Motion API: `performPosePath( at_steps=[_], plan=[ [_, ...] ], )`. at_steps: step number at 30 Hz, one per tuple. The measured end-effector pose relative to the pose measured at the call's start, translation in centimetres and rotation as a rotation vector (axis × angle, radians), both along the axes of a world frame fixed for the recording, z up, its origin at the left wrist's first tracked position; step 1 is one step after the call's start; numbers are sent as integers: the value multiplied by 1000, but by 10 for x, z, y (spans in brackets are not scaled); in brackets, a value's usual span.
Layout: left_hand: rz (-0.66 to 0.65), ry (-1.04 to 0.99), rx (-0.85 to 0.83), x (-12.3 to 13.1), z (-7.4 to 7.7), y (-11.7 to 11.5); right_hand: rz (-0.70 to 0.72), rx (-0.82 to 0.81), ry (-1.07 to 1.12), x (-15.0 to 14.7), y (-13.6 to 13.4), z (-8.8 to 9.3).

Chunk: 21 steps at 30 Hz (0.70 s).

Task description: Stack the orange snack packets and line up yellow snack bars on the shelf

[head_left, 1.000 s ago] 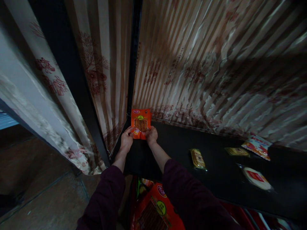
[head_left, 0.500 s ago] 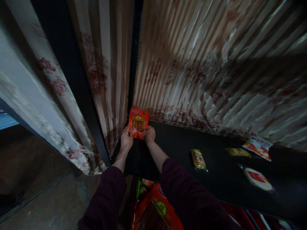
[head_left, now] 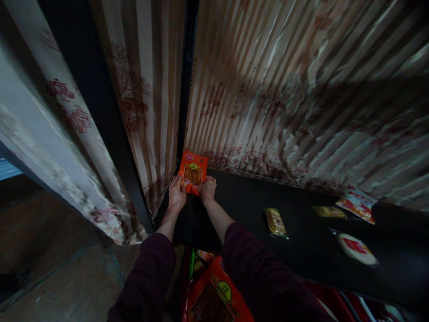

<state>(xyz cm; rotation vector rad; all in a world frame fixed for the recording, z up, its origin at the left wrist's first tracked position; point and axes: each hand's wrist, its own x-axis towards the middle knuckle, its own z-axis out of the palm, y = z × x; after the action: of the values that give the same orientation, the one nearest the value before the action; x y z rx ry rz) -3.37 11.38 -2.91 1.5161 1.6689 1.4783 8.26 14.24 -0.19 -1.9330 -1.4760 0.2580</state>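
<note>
An orange snack packet (head_left: 193, 170) stands upright against the striped wall covering at the far left corner of a black shelf (head_left: 301, 250). My left hand (head_left: 176, 195) pinches its lower left corner. My right hand (head_left: 208, 189) grips its lower right corner. Both sleeves are dark purple.
A small yellow packet (head_left: 276, 222), a flat yellow one (head_left: 329, 211), a red-and-white packet (head_left: 357, 203) and a round white packet (head_left: 357, 248) lie on the shelf to the right. Below, a red basket holds a large orange packet (head_left: 217, 297). A black post (head_left: 186, 85) stands in the corner.
The packet and both hands have shifted slightly left and up toward the corner, and the packet is tilted a little more.
</note>
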Motion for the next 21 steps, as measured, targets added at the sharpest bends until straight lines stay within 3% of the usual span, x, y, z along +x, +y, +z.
performPosePath(
  at_steps=[14,21],
  plan=[
    [2,-39,39,-3,6,-5,59,-64,-44,-3,-3,5],
    [111,23,-14,4,9,-10,103,-112,-81,-4,-3,8]
  ],
)
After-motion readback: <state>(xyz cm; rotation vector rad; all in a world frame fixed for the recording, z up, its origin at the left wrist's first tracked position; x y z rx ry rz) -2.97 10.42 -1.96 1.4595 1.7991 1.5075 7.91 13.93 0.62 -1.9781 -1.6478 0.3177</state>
